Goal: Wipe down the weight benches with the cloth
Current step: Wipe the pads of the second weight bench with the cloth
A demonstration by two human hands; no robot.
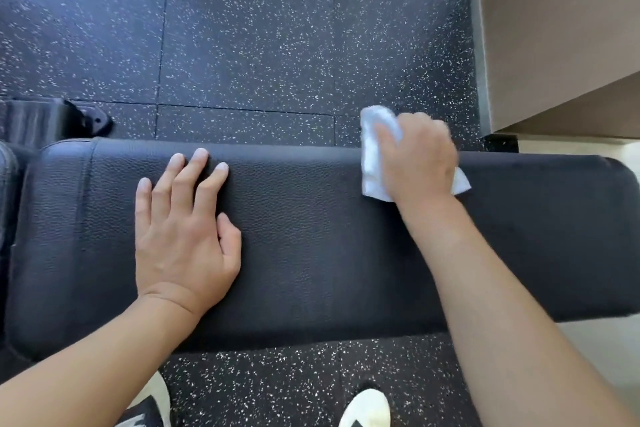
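A black padded weight bench (329,246) runs left to right across the view. My left hand (183,236) lies flat on the pad's left half, fingers spread, holding nothing. My right hand (419,158) presses a white cloth (372,156) against the far edge of the pad on the right half. The cloth sticks out past my fingers over the far edge, and a corner shows beside my wrist. The hand and cloth are slightly blurred.
Speckled black rubber floor tiles (277,45) surround the bench. A black bench foot (52,118) sits at the far left. A beige wall or cabinet (561,28) rises at the upper right. My shoes (367,409) stand just in front of the bench.
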